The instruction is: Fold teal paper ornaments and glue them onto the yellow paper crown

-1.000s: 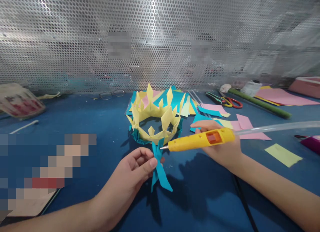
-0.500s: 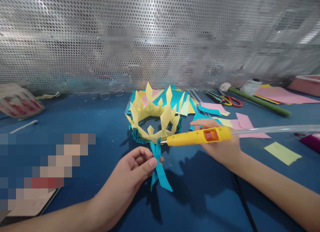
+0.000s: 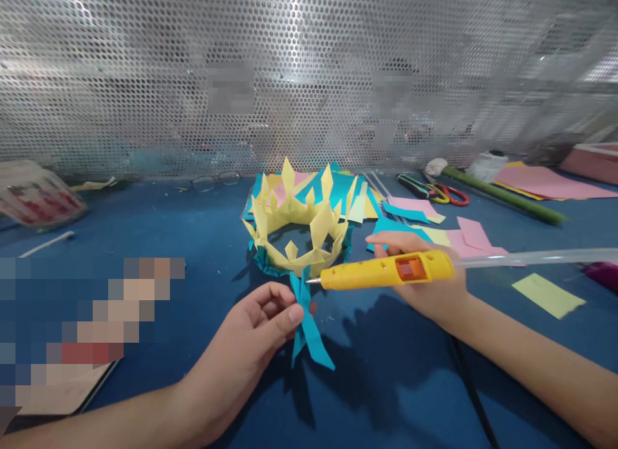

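Note:
Between the thumb and fingers of my left hand (image 3: 261,326) is a folded blue paper ribbon (image 3: 309,330), its two tails crossing and hanging down. My right hand (image 3: 425,268) grips a yellow hot glue gun (image 3: 376,270), with a clear glue stick (image 3: 535,258) running out of its back end. The metal nozzle points left and meets, or nearly meets, the upper part of the ribbon; I cannot tell if they touch. Just behind stands a pale yellow paper crown (image 3: 277,259) with pointed tips and a crumpled blue paper trim (image 3: 264,262) round its base.
Coloured paper sheets (image 3: 328,191) lie behind the crown, with pink paper scraps (image 3: 476,236) to the right. Farther right are red and yellow scissors (image 3: 451,194) and a green rod (image 3: 506,196). A clear tub (image 3: 38,194) sits at left. A perforated metal panel (image 3: 309,82) closes off the back.
The glue gun's nozzle has shifted slightly left and down along the ribbon. My left hand keeps its hold on the ribbon, and the crown stays in place.

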`<action>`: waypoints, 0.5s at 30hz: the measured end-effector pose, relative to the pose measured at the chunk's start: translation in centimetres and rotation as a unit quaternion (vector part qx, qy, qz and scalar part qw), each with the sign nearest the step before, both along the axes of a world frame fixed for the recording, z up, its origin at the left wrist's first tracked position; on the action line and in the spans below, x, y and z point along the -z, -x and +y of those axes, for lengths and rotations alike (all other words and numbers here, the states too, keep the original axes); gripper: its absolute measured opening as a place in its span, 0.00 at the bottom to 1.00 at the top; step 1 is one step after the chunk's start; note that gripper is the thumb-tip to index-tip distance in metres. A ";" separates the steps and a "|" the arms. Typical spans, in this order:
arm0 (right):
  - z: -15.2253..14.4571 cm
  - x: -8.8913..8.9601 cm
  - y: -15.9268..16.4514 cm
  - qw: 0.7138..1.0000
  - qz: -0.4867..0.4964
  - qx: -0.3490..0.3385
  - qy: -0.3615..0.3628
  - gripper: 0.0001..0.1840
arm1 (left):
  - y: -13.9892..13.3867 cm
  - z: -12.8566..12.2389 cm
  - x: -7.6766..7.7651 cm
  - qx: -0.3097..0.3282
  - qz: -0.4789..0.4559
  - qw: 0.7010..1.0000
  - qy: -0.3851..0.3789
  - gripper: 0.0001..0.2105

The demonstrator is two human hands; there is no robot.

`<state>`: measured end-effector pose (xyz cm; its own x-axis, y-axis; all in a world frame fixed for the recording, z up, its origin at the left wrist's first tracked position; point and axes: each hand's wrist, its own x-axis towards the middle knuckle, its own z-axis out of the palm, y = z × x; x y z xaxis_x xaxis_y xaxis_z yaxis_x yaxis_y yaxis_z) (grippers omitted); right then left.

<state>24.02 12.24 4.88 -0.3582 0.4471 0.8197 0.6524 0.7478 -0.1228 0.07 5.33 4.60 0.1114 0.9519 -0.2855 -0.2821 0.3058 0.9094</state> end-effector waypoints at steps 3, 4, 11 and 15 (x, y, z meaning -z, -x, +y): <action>-0.3 -0.2 0.2 1.000 -0.004 -0.009 -0.005 0.09 | 0.0 0.0 0.1 0.002 0.003 1.000 0.000 0.19; -0.4 -0.2 0.2 1.000 -0.007 -0.012 -0.005 0.09 | 0.0 0.0 0.2 0.004 0.004 1.000 0.000 0.18; -0.4 -0.1 0.2 0.998 -0.027 -0.054 -0.015 0.10 | 0.1 -0.2 0.3 0.017 0.008 1.000 0.001 0.18; -0.8 -0.7 0.4 0.997 -0.038 -0.059 -0.013 0.10 | 0.1 -0.2 0.2 0.021 0.009 1.000 0.001 0.18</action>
<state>23.66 11.40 5.58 -0.4690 0.3774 0.7985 0.5659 0.8226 -0.0564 0.01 5.17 4.40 0.1452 0.9461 -0.2896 -0.2531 0.3185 0.9135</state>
